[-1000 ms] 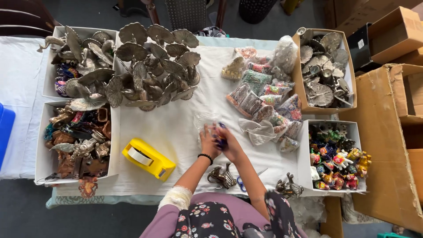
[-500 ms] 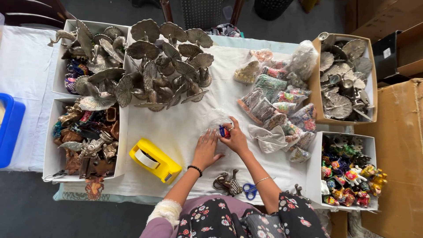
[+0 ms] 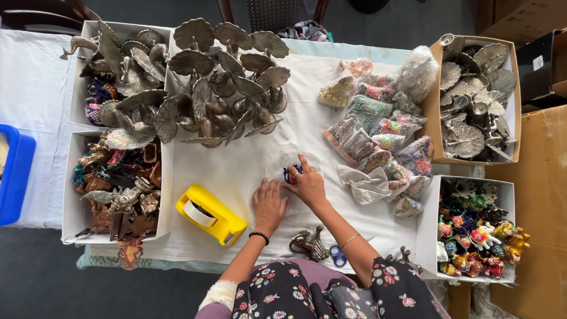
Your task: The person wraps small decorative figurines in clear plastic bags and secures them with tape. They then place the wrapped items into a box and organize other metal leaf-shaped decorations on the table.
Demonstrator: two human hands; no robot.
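R hand (image 3: 308, 184) fingers pinch small blue figurine (image 3: 290, 173) in clear wrap (image 3: 282, 160), table mid; L hand (image 3: 269, 204) flat, fingers spread. Looks light, fragile; wrap slippery — grip body.

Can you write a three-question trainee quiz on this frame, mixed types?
1. True or false: the left hand lies flat on the white tablecloth.
2. What does the right hand press on? A) yellow tape dispenser B) small blue object in clear plastic wrap C) blue-handled scissors
3. Fill in: the scissors lie beside a small ____ figurine at the table's near edge.

Key: 1 true; 2 B; 3 metal.
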